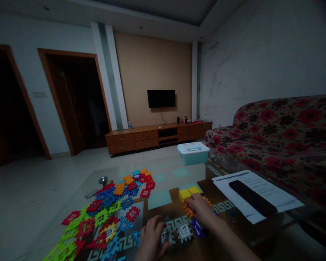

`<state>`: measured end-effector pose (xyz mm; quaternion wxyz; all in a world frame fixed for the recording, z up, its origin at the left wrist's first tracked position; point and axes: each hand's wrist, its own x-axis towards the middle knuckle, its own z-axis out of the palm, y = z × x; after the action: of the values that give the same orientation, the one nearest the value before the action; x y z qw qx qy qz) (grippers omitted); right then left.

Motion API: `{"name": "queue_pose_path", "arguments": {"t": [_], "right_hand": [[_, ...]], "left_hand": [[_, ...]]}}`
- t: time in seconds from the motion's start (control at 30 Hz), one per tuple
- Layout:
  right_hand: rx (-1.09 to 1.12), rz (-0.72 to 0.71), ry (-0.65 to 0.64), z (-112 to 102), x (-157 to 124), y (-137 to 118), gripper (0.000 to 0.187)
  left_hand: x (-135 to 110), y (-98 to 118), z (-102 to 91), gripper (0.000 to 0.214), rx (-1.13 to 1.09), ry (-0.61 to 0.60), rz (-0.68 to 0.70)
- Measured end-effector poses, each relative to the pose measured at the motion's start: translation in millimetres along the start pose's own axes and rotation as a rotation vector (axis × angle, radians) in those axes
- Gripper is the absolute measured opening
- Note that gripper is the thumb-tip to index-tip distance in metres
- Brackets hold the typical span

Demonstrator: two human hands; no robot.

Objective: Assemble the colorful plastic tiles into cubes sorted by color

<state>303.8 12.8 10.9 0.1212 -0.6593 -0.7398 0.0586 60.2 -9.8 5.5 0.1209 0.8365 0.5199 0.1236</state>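
Two hands are held well apart over the near end of the surface (pixel 216 185), a glass-topped low table with a brown patterned layer beneath. The left hand (pixel 152 241) is laid against a grey interlocking plastic block (pixel 167 235); whether the block is gripped cannot be told. A second grey block (pixel 185 232) lies just beside the first, with a purple block (pixel 197 228) between it and the right hand (pixel 202 210). The right hand is curled over an orange block (pixel 188 210), its grip likewise uncertain, and yellow blocks (pixel 188 194) lie just beyond it.

The blocks are flat, gear-edged plastic grids with open lattice centres. A large spread of blocks (pixel 111 214) in red, green, blue, yellow and orange occupies the left side of the surface, many of them linked or overlapping.

To the right on the surface, printed paper sheets (pixel 260 194) lie under a flat black object (pixel 252 197), perhaps a phone or remote. The print is too small to read. At the far end of the surface stands a teal storage box (pixel 193 157) with a white lid; its lid label is illegible.

Right of the surface is a red-flowered sofa (pixel 282 145); left of it is a tiled floor (pixel 35 185). Far beyond the surface, a wall-mounted television (pixel 161 98) hangs above a long wooden cabinet (pixel 157 137), with a water bottle (pixel 129 125) on top. Two dark doorways (pixel 73 101) open in the left wall.
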Motion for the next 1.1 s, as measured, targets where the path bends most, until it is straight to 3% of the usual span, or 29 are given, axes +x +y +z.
{"name": "queue_pose_path", "arguments": {"t": [0.4,0.77,0.93,1.0,1.1], "right_hand": [[-0.059,-0.012,-0.022,3,4,-2,0.03],[-0.027,-0.017,-0.001,2,5,-11,0.036],[0.024,-0.021,-0.002,4,5,-3,0.039],[0.099,-0.016,0.056,1,6,5,0.042],[0.213,0.059,0.254,-9,8,24,0.038]], "left_hand": [[1,-8,13.0,0.039,0.023,0.052,0.051],[1,-5,9.2,0.038,0.011,0.022,0.038],[1,0,5.8,0.044,0.016,0.006,0.001],[1,0,5.6,0.044,0.018,0.003,-0.009],[2,-3,7.4,0.042,0.007,0.016,0.003]]}}
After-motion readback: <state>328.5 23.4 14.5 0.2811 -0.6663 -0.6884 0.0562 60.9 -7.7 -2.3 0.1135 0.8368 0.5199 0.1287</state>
